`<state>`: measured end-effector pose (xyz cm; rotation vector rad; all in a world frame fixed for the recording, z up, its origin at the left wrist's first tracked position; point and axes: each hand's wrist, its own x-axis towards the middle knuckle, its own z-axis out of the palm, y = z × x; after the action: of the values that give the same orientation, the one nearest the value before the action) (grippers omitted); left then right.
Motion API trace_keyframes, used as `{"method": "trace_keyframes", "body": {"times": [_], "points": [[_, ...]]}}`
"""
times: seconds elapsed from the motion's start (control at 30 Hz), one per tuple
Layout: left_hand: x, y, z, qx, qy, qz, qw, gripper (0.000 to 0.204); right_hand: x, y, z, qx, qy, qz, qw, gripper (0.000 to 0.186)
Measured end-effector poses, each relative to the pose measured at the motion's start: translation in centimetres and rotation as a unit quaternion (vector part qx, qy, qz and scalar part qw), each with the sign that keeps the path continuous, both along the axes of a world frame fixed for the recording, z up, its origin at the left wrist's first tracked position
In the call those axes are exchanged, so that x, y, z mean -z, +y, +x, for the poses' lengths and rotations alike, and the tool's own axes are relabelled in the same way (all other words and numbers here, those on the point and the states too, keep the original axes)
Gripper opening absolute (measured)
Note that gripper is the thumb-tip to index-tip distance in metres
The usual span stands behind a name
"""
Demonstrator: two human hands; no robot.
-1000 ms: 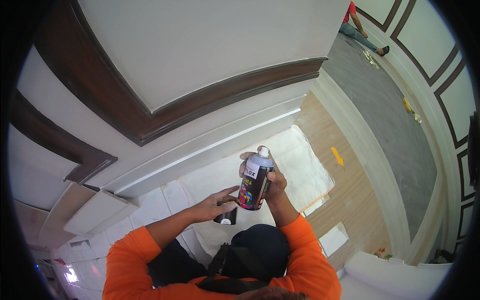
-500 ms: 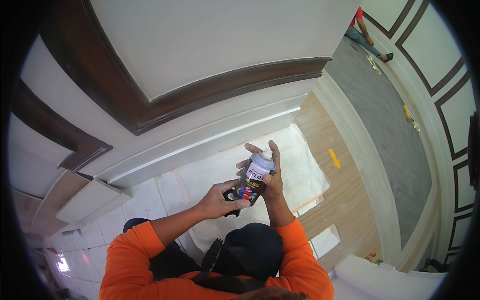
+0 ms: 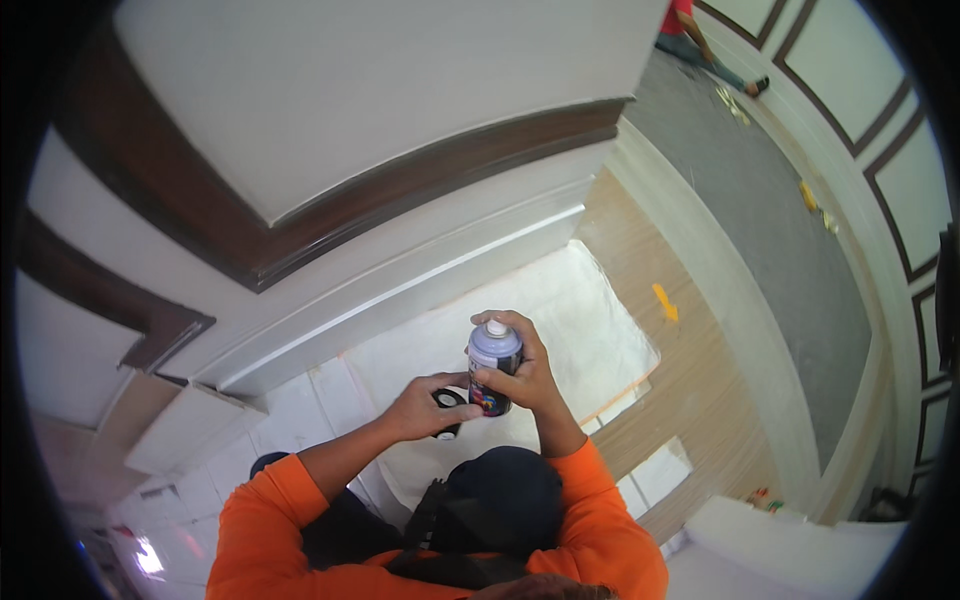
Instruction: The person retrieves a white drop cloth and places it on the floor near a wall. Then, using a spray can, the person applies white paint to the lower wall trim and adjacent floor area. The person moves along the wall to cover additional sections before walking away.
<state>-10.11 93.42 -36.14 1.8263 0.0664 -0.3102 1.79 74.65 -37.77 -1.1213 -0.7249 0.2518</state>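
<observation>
Wrapping fingers of right hand (image 3: 532,370) closely round can (image 3: 493,353), nozzle (image 3: 496,327) up; partly splayed half a second ago. Probably means steadier control of can. Pinching black cap (image 3: 447,399) in left hand (image 3: 418,409), just beside can base; contact unclear. Farther out: white sheet (image 3: 590,330) below both hands, wood floor (image 3: 700,375) to right, panelled wall (image 3: 420,80) ahead.

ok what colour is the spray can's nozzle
White; the nozzle shows best in the head view, atop the spray can.
</observation>
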Motion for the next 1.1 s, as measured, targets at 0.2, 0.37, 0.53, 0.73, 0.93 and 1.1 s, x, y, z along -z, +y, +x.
{"method": "trace_keyframes", "body": {"times": [0.2,0.37,0.53,0.73,0.93,1.1], "points": [[-0.5,8.2,-1.4,0.005,0.045,0.176,0.983,0.071,7.3,-5.0,4.1,0.284,-0.016,-0.254,0.924,0.067],[0.4,16.7,-6.1,-0.011,0.160,0.325,0.932,0.078,6.4,-7.6,9.7,0.470,-0.152,-0.244,0.835,0.060],[0.6,20.2,-9.5,0.002,0.305,0.357,0.883,0.084,5.3,-8.8,14.0,0.482,-0.167,-0.243,0.825,0.061],[-0.3,19.9,-11.1,0.001,0.364,0.343,0.866,0.087,6.9,-8.8,13.9,0.440,-0.175,-0.266,0.840,0.060],[-0.2,19.0,-9.7,-0.026,0.350,0.340,0.872,0.087,7.7,-7.5,14.7,0.438,-0.184,-0.253,0.842,0.059],[-0.1,19.0,-9.5,-0.021,0.347,0.343,0.872,0.090,7.2,-7.2,16.0,0.452,-0.163,-0.244,0.843,0.060]]}}
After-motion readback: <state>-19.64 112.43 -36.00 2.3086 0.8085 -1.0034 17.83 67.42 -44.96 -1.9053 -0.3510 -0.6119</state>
